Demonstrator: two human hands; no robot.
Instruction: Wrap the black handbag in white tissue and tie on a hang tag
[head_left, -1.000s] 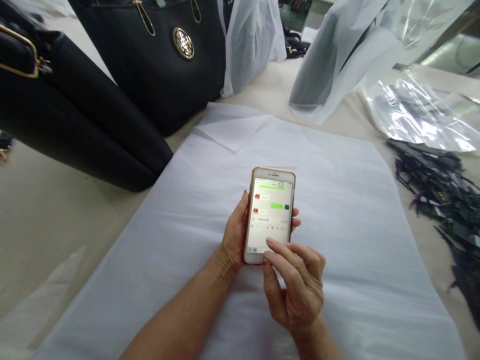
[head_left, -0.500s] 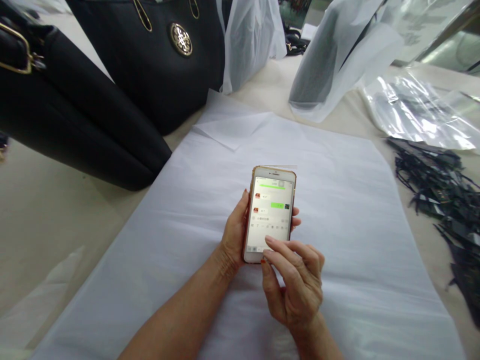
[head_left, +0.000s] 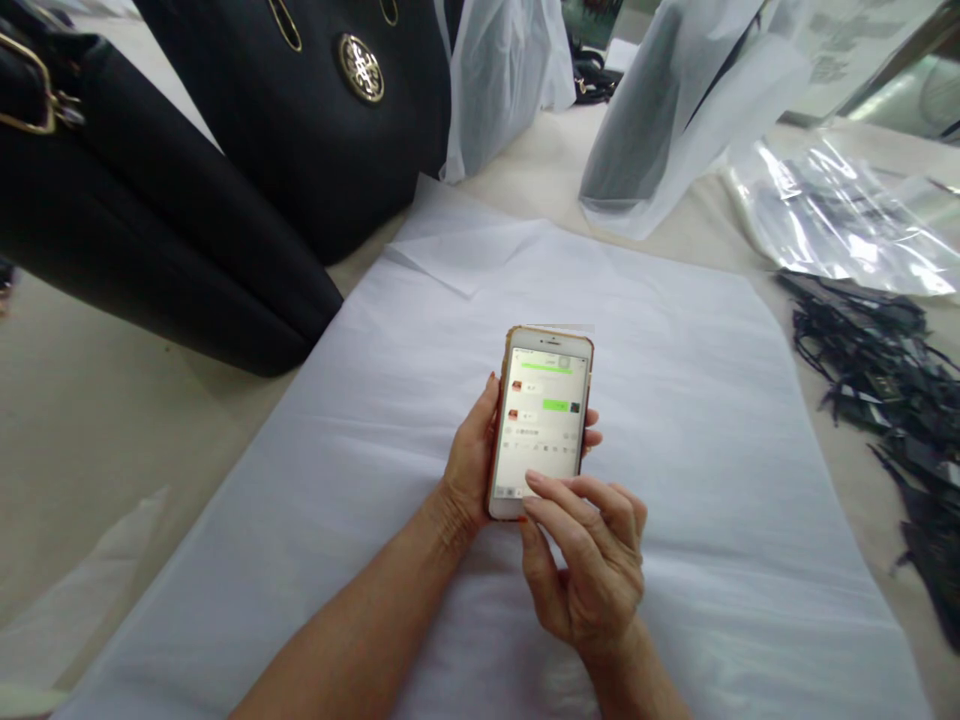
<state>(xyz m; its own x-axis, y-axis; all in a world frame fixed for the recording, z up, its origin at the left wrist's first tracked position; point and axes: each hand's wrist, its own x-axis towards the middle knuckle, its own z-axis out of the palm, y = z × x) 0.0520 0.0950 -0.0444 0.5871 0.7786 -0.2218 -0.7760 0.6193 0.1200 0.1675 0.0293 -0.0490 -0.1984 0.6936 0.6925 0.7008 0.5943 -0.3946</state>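
A white smartphone (head_left: 546,400) in a reddish-gold case shows a lit chat screen with green message bubbles. My left hand (head_left: 472,455) is wrapped around it from behind, thumb along the left edge and fingertips showing past the right edge. Over the lower part of the screen hovers my right hand (head_left: 592,560), holding nothing. Its fingers are loosely curved and the thumb tip is close to the fingertips; whether a fingertip touches the glass I cannot tell. Under both hands lies a large white sheet (head_left: 675,400) of thin wrapping material.
Black handbags (head_left: 300,130) with gold hardware stand at the left. Farther back are bags in translucent white wrapping (head_left: 502,80) and another wrapped bag (head_left: 637,130). Clear plastic sleeves (head_left: 832,220) and a heap of black straps (head_left: 885,370) lie along the right on the pale tabletop (head_left: 247,430).
My right hand has shifted very slightly left over the phone's lower screen. The left hand keeps its hold, and the view has tilted a little.
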